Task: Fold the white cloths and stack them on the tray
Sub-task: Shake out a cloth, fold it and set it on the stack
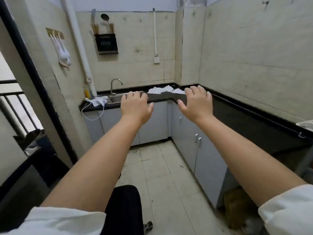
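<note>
Several crumpled white cloths (160,90) lie on the black counter (245,116) in its far corner. Another white cloth (99,100) lies on the counter left of the sink, by a white cable. Both my arms are stretched forward in mid-air, well short of the counter. My left hand (135,106) is held palm down with its fingers spread and holds nothing. My right hand (197,102) is likewise palm down, fingers spread, and holds nothing. A white tray (305,125) shows only as a corner at the right edge on the counter.
A steel sink (116,97) with a tap (115,85) sits at the counter's left end. White cabinets (199,150) run under the L-shaped counter. A tiled floor (162,175) lies ahead. A utensil rack (106,43) hangs on the wall. A dark doorframe (33,78) stands at the left.
</note>
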Available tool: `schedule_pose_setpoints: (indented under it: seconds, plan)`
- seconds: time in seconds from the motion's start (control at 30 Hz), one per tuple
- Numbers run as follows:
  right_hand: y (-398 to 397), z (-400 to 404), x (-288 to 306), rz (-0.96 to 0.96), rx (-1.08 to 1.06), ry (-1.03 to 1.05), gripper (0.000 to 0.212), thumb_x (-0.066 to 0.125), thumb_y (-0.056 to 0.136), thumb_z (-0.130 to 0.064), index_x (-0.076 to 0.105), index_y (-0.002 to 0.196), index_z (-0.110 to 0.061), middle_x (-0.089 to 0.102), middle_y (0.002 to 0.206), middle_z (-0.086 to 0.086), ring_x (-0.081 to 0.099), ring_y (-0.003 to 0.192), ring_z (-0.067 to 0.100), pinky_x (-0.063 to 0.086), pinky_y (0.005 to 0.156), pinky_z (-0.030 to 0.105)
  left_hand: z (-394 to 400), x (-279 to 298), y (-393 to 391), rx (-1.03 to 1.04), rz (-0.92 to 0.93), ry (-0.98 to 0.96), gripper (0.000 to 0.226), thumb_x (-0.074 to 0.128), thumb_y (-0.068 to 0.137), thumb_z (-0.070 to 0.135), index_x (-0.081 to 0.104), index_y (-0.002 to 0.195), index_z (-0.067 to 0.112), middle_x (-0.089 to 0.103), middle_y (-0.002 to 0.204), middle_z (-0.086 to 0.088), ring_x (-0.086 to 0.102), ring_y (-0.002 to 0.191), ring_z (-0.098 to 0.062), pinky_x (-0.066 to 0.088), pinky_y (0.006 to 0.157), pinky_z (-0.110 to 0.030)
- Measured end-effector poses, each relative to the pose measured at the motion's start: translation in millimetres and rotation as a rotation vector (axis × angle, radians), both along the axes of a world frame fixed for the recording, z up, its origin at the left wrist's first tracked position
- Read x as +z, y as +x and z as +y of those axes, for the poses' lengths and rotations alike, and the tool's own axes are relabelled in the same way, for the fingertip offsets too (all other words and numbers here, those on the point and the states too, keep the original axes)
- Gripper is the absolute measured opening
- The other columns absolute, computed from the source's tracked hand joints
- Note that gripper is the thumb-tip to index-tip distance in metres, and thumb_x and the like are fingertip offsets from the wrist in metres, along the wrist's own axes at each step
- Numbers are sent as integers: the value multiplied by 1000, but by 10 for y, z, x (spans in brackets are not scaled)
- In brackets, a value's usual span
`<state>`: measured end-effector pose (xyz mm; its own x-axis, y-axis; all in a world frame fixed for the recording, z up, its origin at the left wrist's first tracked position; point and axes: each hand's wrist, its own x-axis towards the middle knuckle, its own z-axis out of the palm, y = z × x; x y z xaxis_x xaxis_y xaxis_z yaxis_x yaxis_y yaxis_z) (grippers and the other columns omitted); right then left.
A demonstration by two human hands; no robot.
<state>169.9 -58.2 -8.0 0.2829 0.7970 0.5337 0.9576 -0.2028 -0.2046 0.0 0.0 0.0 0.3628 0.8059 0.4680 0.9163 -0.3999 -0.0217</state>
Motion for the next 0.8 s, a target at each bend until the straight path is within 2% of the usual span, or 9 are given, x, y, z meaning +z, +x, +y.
schedule_pose_setpoints:
  seconds: [0.17, 0.37, 0.5, 0.67, 0.8]
  plan:
    - [281, 495, -486, 20, -55, -119, 48, 44, 92, -38, 46, 128, -7, 46, 137, 11, 35, 132, 28, 29, 107, 42, 552, -539, 266, -1, 63, -105, 47, 34, 96, 41, 45, 128, 8, 48, 132, -14, 38, 127, -31, 30, 106, -43]
    - [941, 1564, -942, 10, -49, -210, 43, 44, 92, -37, 50, 121, -6, 50, 133, 11, 39, 128, 29, 33, 103, 42, 1611, -1018, 949, 7, 127, -218, 48, 32, 97, 42, 41, 131, 10, 45, 137, -14, 37, 130, -30, 29, 107, -42]
    - [1494, 2496, -868, 25, -25, -222, 46, 44, 92, -37, 47, 127, -6, 46, 137, 10, 36, 131, 27, 30, 106, 42, 2536, -946, 1505, 28, 106, -237, 47, 32, 97, 42, 42, 130, 10, 47, 133, -14, 39, 127, -31, 31, 105, -42]
    - [1995, 3637, -745, 57, 6, -186, 47, 44, 93, -34, 45, 131, -8, 45, 139, 10, 35, 133, 28, 28, 108, 43, 3607, -855, 1957, 37, 72, -219, 54, 33, 97, 43, 34, 140, 10, 46, 135, -16, 39, 128, -32, 30, 106, -41]
    - [2205, 4583, -855, 69, 38, -219, 45, 43, 93, -32, 45, 131, -7, 43, 140, 10, 34, 133, 28, 28, 108, 43, 4501, -958, 2140, 75, 87, -226, 50, 34, 96, 43, 39, 134, 10, 51, 129, -15, 42, 124, -32, 33, 102, -40]
